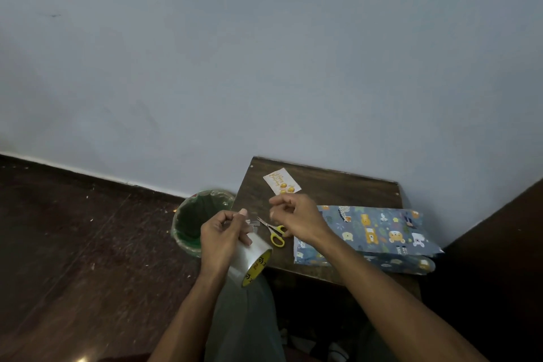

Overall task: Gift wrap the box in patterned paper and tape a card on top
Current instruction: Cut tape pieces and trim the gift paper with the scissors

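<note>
Head view. Left hand (224, 233), fingers curled round a roll of clear tape (251, 260), holds it off the near-left edge of the small dark wooden counter (329, 185), above the person's lap; the roll's yellow printed core faces down and to the right. Right hand (293, 219) is raised just beside the left, over the counter's left part, with thumb and forefinger drawn together; a short clear strip seems to run between the two hands, but whether the right fingertips actually pinch it cannot be told, since the strip is nearly invisible.

Small scissors (274, 232) with yellow handles lie on the counter directly beneath the right hand, blades pointing up and left. Card (282, 181), white with gold lettering and orange-yellow round motifs, lies flat near the counter's far-left corner, apart from both hands and from the parcel. Box in patterned paper (379, 232), blue-grey with cartoon animals, lies on the right part of the counter, its long side running left to right; the right forearm crosses its near-left corner. Paper covers all the visible faces, with a loose fold along the near edge.

Green bin (194, 220) lined with clear plastic stands on the dark floor (73, 244), touching or just beside the counter's left side. Pale wall (264, 53) fills the upper frame.
</note>
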